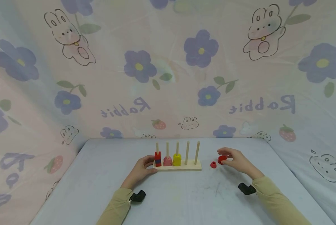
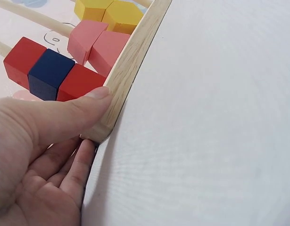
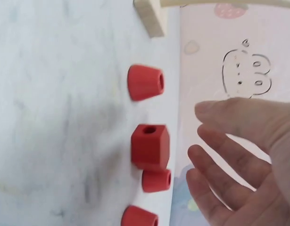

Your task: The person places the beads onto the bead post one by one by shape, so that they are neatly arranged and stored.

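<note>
A wooden peg stacker [image 1: 182,169] stands on the table, with my left hand [image 1: 141,167] at its left end. The thumb lies on the front edge of the base [image 2: 130,61] and the other fingers are at the end corner. On the leftmost peg are red and blue cubes [image 2: 51,70]; pink blocks [image 1: 167,161] and yellow blocks [image 1: 177,159] sit on the pegs beside it. My right hand [image 3: 248,155] hovers by a red hexagonal block [image 3: 150,149], fingers loosely bent and apart from it. Red tapered pieces [image 3: 145,83] lie around that block.
Two bare pegs [image 1: 187,153] rise at the stacker's right side. The white table [image 1: 185,197] meets a patterned cloth [image 1: 173,93] at the back. A small black device [image 1: 138,196] is at the left wrist, another [image 1: 246,188] at the right.
</note>
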Motion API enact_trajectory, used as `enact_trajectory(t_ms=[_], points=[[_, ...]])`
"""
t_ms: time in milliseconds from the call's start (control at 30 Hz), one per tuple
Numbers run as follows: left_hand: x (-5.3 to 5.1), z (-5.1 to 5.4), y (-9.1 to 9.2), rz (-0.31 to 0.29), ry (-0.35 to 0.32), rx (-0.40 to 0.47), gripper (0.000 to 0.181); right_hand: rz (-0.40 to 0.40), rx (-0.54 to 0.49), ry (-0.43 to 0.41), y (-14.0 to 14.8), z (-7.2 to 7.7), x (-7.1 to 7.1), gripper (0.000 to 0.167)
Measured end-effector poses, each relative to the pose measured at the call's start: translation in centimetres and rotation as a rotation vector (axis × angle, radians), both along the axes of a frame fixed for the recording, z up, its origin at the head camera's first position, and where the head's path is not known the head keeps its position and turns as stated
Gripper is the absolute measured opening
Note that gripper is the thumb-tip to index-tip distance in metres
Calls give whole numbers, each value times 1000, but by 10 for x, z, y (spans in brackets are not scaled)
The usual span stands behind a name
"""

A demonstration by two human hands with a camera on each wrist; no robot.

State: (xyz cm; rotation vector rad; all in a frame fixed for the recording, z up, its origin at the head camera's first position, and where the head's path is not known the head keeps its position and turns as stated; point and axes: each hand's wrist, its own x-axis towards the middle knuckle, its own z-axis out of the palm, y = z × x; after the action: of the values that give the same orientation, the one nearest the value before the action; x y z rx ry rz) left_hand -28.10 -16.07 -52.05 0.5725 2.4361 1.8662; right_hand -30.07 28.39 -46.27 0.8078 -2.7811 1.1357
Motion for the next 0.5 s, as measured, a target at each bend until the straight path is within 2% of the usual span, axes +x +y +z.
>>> enact_trajectory(t_ms=[233,500], points=[[-1,-1,-1,13,-13,-25,57,-17,72,-39,2,-7,-7,43],[-4,-2,-1,10,0,-42,57,-13,202,-13,-3,-9,-11,37]])
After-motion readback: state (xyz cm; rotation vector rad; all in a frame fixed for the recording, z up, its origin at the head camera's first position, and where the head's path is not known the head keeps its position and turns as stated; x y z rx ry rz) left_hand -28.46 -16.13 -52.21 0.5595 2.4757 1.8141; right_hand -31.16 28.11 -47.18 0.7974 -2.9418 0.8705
